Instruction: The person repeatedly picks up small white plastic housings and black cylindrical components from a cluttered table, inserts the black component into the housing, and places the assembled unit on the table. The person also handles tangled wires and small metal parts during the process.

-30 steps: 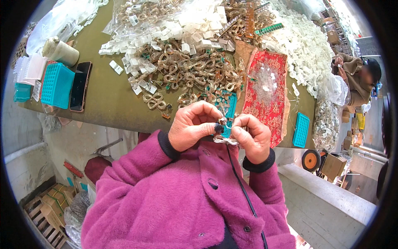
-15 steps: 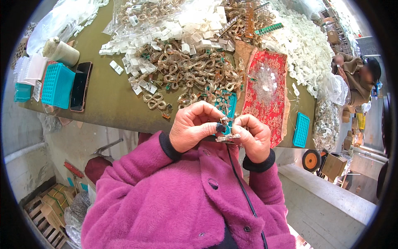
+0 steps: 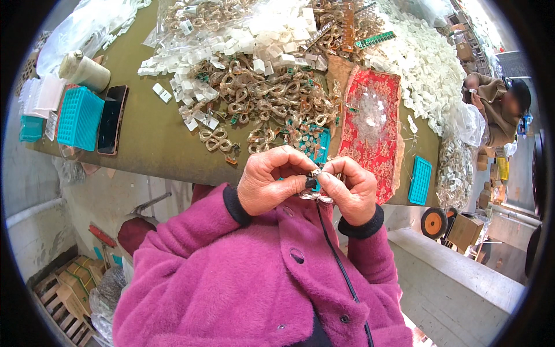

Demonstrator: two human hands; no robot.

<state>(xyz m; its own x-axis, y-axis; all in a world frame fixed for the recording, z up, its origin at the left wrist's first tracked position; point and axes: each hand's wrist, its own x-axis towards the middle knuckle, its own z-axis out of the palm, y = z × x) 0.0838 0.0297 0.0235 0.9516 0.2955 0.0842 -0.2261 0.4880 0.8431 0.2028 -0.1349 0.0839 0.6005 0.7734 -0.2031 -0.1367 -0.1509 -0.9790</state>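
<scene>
At the table's near edge, my left hand (image 3: 272, 180) and my right hand (image 3: 353, 189) meet fingertip to fingertip, both closed in a pinch. A black cover sits on the left thumb tip. Between them is a small pale piece too tiny to make out. From it a coiled clear wire bundle (image 3: 315, 197) hangs under the right thumb. Just beyond my fingers lies a teal tray (image 3: 322, 151) holding small round metallic parts, partly hidden by my hands. A heap of similar coiled wire bundles (image 3: 248, 95), some with small green boards, spreads behind it.
A red patterned cloth (image 3: 387, 144) lies right of the tray, with another teal tray (image 3: 420, 181) beyond. White plastic housings (image 3: 425, 75) pile up at far right. Stacked teal trays (image 3: 81, 118), a phone (image 3: 113, 120) and a jar (image 3: 85, 72) stand left. Another person (image 3: 494, 110) sits at right.
My fingertips have come closer together around the small piece. The wire bundle has turned and now hangs slightly lower and further left. The right hand has shifted slightly left.
</scene>
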